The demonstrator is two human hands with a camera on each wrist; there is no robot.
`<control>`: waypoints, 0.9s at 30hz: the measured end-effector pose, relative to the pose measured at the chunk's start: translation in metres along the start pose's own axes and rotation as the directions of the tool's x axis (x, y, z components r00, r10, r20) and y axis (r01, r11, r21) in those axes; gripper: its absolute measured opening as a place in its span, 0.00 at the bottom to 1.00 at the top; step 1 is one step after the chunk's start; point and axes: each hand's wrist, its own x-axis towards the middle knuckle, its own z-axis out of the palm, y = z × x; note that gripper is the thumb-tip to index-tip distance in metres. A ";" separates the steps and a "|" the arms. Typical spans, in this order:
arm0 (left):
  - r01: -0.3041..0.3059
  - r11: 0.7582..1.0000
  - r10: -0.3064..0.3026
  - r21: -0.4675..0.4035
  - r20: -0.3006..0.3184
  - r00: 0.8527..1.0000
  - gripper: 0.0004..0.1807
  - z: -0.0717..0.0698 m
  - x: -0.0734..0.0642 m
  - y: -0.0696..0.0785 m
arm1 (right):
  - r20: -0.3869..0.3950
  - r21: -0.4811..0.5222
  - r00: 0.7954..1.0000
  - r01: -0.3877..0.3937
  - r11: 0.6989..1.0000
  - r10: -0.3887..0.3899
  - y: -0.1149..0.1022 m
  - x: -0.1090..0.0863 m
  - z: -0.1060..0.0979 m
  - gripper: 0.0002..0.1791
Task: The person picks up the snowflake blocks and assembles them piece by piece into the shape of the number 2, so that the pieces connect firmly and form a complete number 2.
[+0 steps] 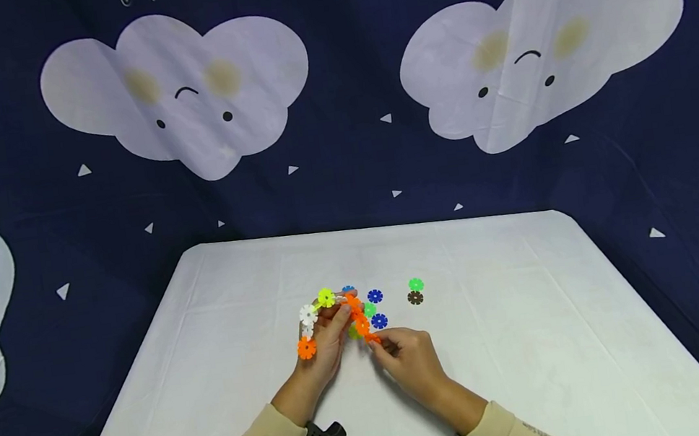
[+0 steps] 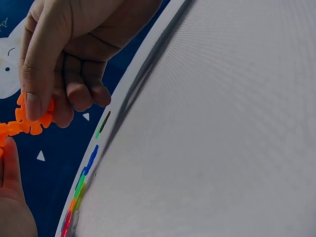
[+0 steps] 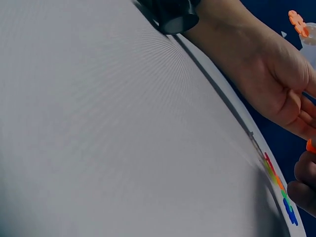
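Observation:
A curved chain of notched plastic snowflake discs runs across my left hand (image 1: 325,337), which holds it with the thumb on its orange part. At its left end is an orange disc (image 1: 306,347), followed by white discs (image 1: 307,315), a yellow disc (image 1: 326,297) and several orange discs (image 1: 361,324). My right hand (image 1: 414,359) pinches the orange disc at the chain's near right end. In the left wrist view, thumb and forefinger press that orange disc (image 2: 35,123) from both sides. The right wrist view shows only a sliver of orange by the right fingers (image 3: 305,182).
Loose discs lie on the white table (image 1: 502,344) behind the hands: blue discs (image 1: 375,295), a green disc (image 1: 370,309), and farther right a bright green disc (image 1: 416,285) beside a brown disc (image 1: 415,298). A dark blue cloud-print curtain (image 1: 360,195) hangs behind.

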 end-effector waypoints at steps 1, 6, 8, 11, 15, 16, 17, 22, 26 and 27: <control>0.003 1.000 -0.003 -0.001 -0.007 1.000 0.21 0.000 0.000 -0.001 | 0.000 -0.004 1.000 0.001 1.000 -0.001 0.000 0.000 0.000 0.08; 0.006 1.000 -0.006 0.010 -0.030 1.000 0.20 -0.002 0.001 -0.002 | 0.008 -0.012 1.000 0.004 1.000 -0.004 0.002 0.000 0.000 0.08; 0.004 1.000 -0.004 0.010 -0.032 0.999 0.20 -0.002 0.001 -0.002 | 0.006 -0.005 1.000 0.007 1.000 -0.007 0.003 0.000 0.000 0.08; 0.010 1.000 -0.010 0.009 -0.030 0.999 0.21 -0.002 0.001 -0.002 | -0.010 0.015 1.000 0.015 1.000 -0.014 0.004 0.000 0.001 0.08; 0.015 1.000 -0.015 0.007 -0.018 1.000 0.22 0.000 0.000 -0.001 | -0.036 0.036 0.999 0.021 0.999 -0.020 0.005 0.000 0.002 0.08; 0.013 1.000 -0.013 0.004 -0.015 1.000 0.22 0.001 0.000 0.000 | -0.041 0.037 0.999 0.021 0.999 -0.019 0.005 0.000 0.002 0.08; 0.010 1.000 -0.010 0.003 -0.009 1.000 0.22 0.002 -0.001 0.001 | -0.047 0.038 0.999 0.021 0.999 -0.019 0.005 0.000 0.002 0.08; -0.024 0.999 0.024 0.041 0.008 1.000 0.23 0.008 -0.004 0.009 | -0.075 0.036 0.997 0.021 0.999 -0.019 0.005 0.000 0.002 0.07; -0.040 0.995 0.039 0.093 0.008 0.999 0.21 0.012 -0.006 0.013 | -0.085 0.038 0.996 0.032 0.999 -0.029 0.006 -0.001 0.002 0.07; -0.040 0.994 0.039 0.104 0.006 0.999 0.21 0.013 -0.007 0.014 | -0.086 0.039 0.996 0.034 0.999 -0.031 0.006 -0.001 0.002 0.07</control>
